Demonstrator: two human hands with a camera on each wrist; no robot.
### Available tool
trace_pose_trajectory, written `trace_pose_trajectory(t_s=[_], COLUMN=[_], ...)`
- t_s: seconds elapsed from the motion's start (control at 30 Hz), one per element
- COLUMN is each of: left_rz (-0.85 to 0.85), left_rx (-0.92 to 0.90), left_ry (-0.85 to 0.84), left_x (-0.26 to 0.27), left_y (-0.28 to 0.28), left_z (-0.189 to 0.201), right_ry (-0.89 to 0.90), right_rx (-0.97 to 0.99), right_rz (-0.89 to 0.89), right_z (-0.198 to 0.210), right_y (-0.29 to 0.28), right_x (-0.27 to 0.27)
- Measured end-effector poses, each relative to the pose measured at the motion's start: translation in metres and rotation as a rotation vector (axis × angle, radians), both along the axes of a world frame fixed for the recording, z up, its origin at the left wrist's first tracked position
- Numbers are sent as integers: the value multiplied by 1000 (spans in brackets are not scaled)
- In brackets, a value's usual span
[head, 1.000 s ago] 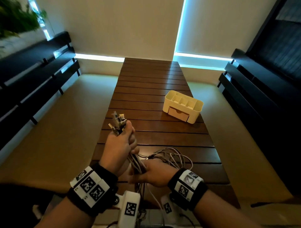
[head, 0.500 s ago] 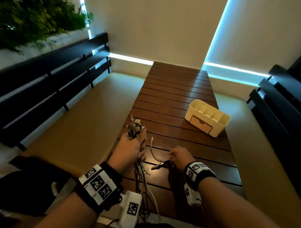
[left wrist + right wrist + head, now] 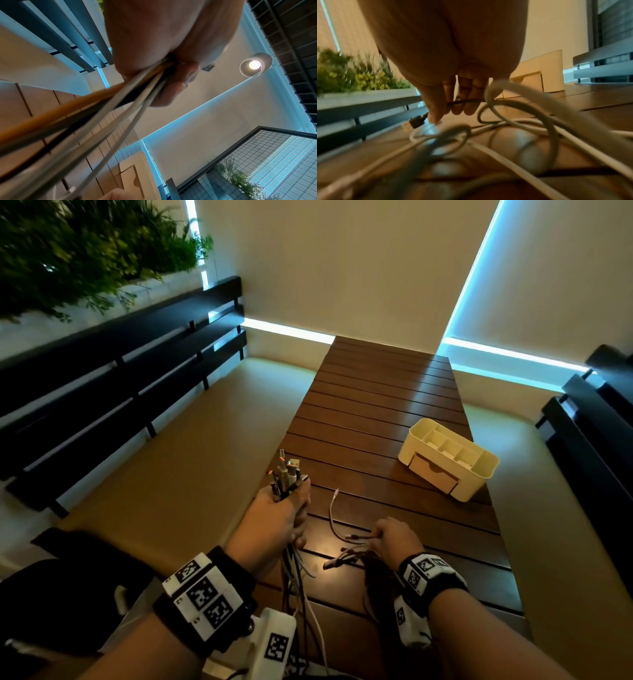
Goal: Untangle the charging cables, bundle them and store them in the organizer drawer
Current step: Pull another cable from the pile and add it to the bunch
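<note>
The charging cables [image 3: 291, 546] are gathered in the left hand [image 3: 274, 522], which is clenched round them at the table's [image 3: 387, 392] near left edge, well short of the organizer [image 3: 448, 458]. Their plugs [image 3: 287, 474] stick up out of the fist, pointing up and away from the person; the long axis of the bunch runs from there down through the fist and off the table's near edge. Nearer the person than the organizer, the loose ends [image 3: 342, 553] sprawl on the wood, one white end [image 3: 334, 508] curving toward the organizer. The right hand [image 3: 394, 539] pinches a dark cable [image 3: 464, 101] between thumb and fingers, just behind its plug.

Risks, as I judge them: pulling that dark cable while the white loops [image 3: 513, 121] cross it could tighten a knot. The fist could also lose a plug, undoing the alignment. The organizer's drawer [image 3: 433, 474] looks closed, with both hands occupied.
</note>
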State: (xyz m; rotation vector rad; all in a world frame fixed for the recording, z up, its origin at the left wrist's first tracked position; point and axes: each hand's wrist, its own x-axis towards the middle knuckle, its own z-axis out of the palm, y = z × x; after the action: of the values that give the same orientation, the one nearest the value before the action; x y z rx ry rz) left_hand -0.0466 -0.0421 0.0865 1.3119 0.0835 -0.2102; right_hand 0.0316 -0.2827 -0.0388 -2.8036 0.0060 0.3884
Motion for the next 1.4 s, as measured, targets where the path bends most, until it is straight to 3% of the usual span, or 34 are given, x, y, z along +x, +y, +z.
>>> trace_pose_trajectory(t_s=[0.17,0.37,0.53,0.8,1.2,1.4], left_rz=[-3,-6,-10,-107,-49,73], left_rx=[-4,3,30,55,5,-41], left_ry=[27,15,-37,-229,-261,-205], left_x=[10,18,19,11,2,0], left_y=[-8,-22,-31,-28,-18,-23], left_z=[-1,-2,-6,-14,-7,1], right_ry=[-92,-60,1,-2,68,26], right_rx=[501,840,1057,1072,1138,1158], right_rz=[-286,-217,-55,98,64,58], right_z=[23,73,114,130,126,125], right_y=[-1,18,40,56,63,65], right_x=[-9,-29,-52,-72,-79,-82])
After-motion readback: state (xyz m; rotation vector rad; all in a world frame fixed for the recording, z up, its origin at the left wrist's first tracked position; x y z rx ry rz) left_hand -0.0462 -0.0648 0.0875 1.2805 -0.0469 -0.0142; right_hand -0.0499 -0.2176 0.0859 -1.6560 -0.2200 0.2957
